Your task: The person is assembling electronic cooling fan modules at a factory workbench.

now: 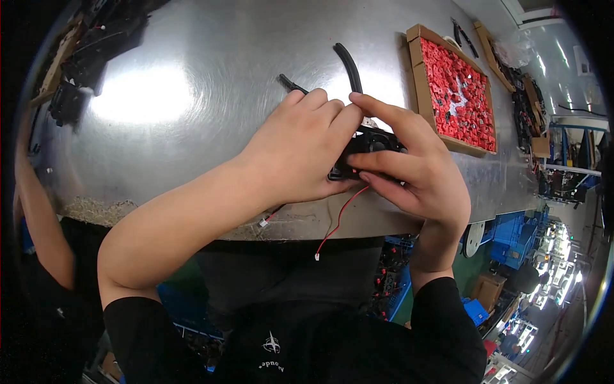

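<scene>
L hand (300, 144) & R hand (427, 163) both gripping blk part (377, 142) over metal tbl (224, 45), blue crates (513, 233) in bkgd R.

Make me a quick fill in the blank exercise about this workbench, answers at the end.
1. The device between the left hand and right hand is coloured ____.
2. The small parts in the cardboard box are mostly ____.
3. The wire hanging past the table edge ends in a ____ plug.
4. For the person, the box lies to the ____ of both hands.

Missing words: black; red; white; right.
</scene>
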The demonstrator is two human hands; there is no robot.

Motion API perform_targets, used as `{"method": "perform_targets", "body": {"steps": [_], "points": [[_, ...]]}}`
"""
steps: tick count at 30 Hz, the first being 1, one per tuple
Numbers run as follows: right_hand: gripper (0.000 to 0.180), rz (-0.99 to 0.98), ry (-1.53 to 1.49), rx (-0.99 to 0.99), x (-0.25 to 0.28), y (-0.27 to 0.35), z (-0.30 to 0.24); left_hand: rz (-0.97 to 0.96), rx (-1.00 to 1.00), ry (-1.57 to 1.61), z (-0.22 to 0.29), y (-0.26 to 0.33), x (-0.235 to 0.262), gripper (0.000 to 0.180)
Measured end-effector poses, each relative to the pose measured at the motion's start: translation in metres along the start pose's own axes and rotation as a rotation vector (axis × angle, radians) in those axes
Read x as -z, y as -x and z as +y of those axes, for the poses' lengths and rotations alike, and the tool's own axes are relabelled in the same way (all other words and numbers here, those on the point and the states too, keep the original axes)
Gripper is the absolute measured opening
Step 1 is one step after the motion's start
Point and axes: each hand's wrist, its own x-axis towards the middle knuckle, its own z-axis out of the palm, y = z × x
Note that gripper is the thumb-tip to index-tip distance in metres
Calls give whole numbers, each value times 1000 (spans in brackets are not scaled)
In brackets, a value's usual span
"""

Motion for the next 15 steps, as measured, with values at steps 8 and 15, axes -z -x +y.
{"method": "perform_targets", "body": {"steps": [8, 15], "points": [[21, -27, -26, 24, 2, 2, 7, -13, 12, 16, 1, -1, 0, 71], [24, 3, -130, -10, -11, -6, 3, -13, 0, 5, 3, -1, 0, 68]]}}
